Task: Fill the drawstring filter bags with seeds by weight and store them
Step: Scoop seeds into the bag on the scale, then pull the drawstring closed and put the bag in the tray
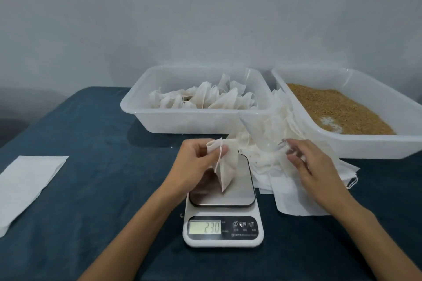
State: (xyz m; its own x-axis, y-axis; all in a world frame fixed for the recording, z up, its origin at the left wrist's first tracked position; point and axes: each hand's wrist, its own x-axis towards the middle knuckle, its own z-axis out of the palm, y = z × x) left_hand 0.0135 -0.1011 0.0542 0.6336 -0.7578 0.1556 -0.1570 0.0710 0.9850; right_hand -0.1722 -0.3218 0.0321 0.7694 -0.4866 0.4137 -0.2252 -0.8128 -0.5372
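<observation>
1. Filter bag is hanging from the left hand right over the scale's steel platform, its long axis running near upright, mouth end at the top and one bottom corner pointing down and just reaching the platform.
2. Left thumb and fingers are pinching the gathered top of that bag, and its thin drawstring is dangling down the front in a loop.
3. Right hand is reaching into the loose heap of empty filter bags just right of the scale; its fingers are curling around a clear plastic piece there, though what that piece is I cannot tell.
4. Kitchen scale is sitting on the dark blue cloth between the two forearms, its display reading 230.
5. Behind the scale, the left white tub is holding a pile of filled, drawn-up bags, lying every which way.
6. Over to the right, the second white tub is carrying a bed of brown seeds, with a bare patch of tub floor showing near its front.
7. The empty bags are spilling between the two tubs and fanning out flat onto the cloth under the right forearm.
8. Far left, a folded white sheet is lying flat on the cloth, well apart from everything else.
</observation>
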